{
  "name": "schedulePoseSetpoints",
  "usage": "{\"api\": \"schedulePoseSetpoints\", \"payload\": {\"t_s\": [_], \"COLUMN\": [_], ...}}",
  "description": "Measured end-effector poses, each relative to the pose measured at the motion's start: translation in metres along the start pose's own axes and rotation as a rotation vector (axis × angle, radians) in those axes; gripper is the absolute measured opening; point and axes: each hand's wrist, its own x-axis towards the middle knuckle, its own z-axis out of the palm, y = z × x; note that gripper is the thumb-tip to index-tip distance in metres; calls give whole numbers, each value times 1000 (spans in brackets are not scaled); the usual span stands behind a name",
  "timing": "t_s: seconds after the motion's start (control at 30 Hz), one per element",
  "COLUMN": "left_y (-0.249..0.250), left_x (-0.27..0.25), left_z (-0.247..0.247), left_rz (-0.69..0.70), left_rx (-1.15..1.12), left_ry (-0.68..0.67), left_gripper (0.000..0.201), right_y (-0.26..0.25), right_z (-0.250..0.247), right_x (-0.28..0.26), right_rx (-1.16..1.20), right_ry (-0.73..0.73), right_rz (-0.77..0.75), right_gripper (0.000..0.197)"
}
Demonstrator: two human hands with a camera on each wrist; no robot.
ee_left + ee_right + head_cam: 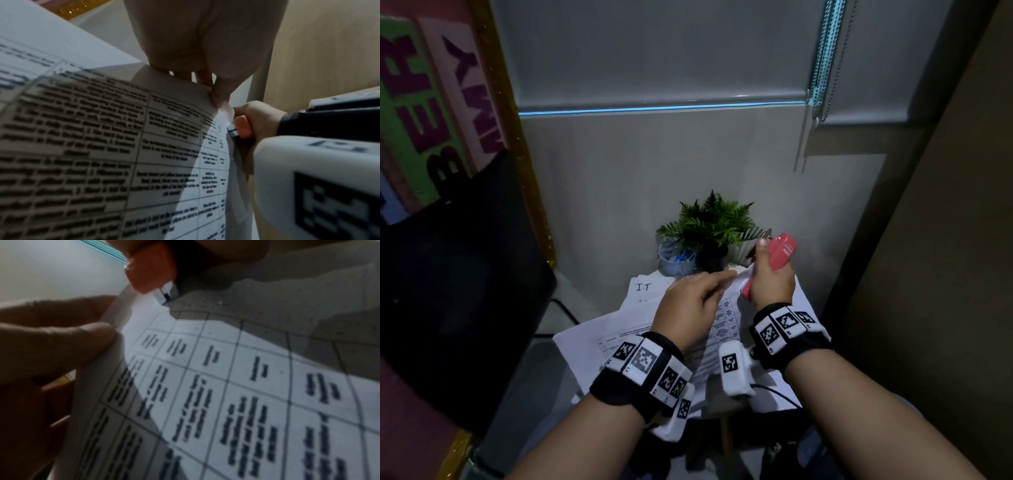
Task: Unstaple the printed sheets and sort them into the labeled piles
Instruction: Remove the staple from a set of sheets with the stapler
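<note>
Your left hand (690,305) pinches the corner of the white printed sheets (98,146), lifted above the counter, so your right hand (770,277), gripping the pink plastic staple remover (779,255), reaches the staple.

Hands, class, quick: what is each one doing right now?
Left hand: pinches the corner of the printed sheets.
Right hand: grips the pink stapler.
</note>
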Motion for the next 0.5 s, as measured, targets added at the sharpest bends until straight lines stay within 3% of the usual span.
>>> {"api": "schedulePoseSetpoints", "payload": {"t_s": [0.17, 0.3, 0.37, 0.5], "left_y": [0, -22, -31, -44], "left_x": [-6, -8, -10, -11], "left_z": [-12, -18, -20, -27], "left_rz": [-129, -292, -335, -448], "left_rx": [139, 337, 314, 188], "left_ry": [-130, -288, -223, 55], "left_gripper": [44, 26, 21, 22], "right_y": [-4, -11, -12, -17], "right_z": [-2, -6, -10, -28], "right_x": [1, 10, 18, 29], "right_rx": [37, 79, 103, 182], "right_ry": [18, 56, 78, 127], "right_rz": [-6, -3, 30, 65], "right_gripper": [39, 44, 47, 47]}}
